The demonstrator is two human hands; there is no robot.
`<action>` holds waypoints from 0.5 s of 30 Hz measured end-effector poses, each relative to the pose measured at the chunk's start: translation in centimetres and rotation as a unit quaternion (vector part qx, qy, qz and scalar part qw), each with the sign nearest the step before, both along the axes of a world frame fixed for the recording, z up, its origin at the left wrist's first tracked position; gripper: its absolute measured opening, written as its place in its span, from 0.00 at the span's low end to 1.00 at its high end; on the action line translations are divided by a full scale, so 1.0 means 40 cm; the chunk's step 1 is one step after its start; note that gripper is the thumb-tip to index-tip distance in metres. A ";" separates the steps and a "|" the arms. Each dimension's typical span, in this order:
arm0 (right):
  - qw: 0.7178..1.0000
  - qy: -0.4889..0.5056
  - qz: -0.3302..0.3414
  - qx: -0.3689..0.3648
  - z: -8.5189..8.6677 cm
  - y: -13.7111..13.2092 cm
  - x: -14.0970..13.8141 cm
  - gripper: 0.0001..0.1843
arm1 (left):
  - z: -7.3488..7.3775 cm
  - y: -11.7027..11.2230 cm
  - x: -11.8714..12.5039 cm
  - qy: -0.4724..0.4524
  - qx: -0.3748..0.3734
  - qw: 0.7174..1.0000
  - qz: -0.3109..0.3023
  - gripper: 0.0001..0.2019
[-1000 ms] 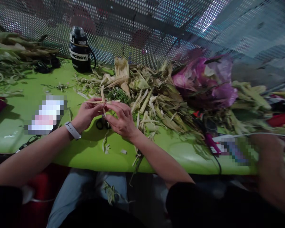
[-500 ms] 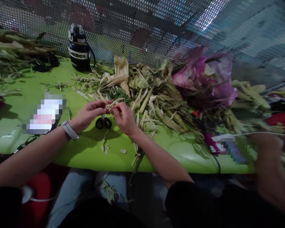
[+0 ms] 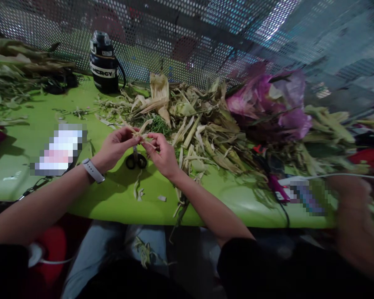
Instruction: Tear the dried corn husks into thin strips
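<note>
Pale strips of corn husk [image 3: 144,128] are pinched between my two hands, above the green table [image 3: 112,195]. My left hand [image 3: 118,146] closes its thumb and fingers on the husk from the left. From the right, my right hand [image 3: 162,154] grips the same husk close to the left fingertips. Just below lies a pair of scissors with black handles [image 3: 136,161], its blades partly hidden by the hands. Behind the hands is a small bunch of thin green strands [image 3: 158,126]. Loose husk scraps [image 3: 140,193] lie nearer the table's front edge.
A heap of dry corn husks [image 3: 218,137] spreads to the right, with a pink plastic bag [image 3: 267,104] behind it. A dark bottle [image 3: 104,64] stands at the back. Blurred-out phones [image 3: 59,150] lie left and right. Another person's arm [image 3: 353,216] is at far right.
The fingers have shifted slightly on the husk. The right fingertips have changed position, and the strips now point differently between the hands. Everything else on the table stays put.
</note>
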State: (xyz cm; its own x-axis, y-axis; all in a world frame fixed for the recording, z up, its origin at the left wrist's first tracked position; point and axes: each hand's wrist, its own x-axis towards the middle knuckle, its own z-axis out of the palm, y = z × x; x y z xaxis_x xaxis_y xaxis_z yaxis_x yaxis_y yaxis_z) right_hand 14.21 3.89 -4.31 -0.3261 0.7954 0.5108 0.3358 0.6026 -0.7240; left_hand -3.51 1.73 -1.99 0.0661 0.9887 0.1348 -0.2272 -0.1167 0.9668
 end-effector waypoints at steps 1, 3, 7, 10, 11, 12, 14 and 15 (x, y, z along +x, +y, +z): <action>0.999 -0.017 -0.011 0.037 -0.002 0.002 0.001 0.19 | 0.001 0.002 -0.001 -0.009 -0.004 1.000 0.011 0.15; 0.990 -0.068 -0.033 0.117 -0.004 0.004 0.006 0.17 | 0.003 0.005 -0.003 -0.017 -0.009 0.999 0.028 0.16; 0.953 -0.196 -0.061 0.222 0.003 0.007 0.018 0.14 | 0.003 0.009 -0.004 0.024 -0.014 0.998 0.053 0.16; 0.923 -0.231 -0.076 0.300 0.014 0.012 0.027 0.12 | 0.006 0.007 -0.006 0.105 -0.016 0.993 0.056 0.16; 0.915 -0.233 -0.075 0.321 0.017 0.015 0.029 0.11 | 0.007 0.006 -0.006 0.134 -0.014 0.990 0.049 0.16; 0.910 -0.233 -0.073 0.335 0.019 0.018 0.031 0.11 | 0.009 0.005 -0.007 0.160 -0.011 0.986 0.036 0.15; 0.911 -0.229 -0.067 0.337 0.018 0.024 0.031 0.12 | 0.011 0.003 -0.010 0.200 -0.002 0.980 -0.003 0.12; 0.916 -0.227 -0.062 0.326 0.016 0.027 0.031 0.13 | 0.012 0.002 -0.011 0.214 0.006 0.976 -0.025 0.11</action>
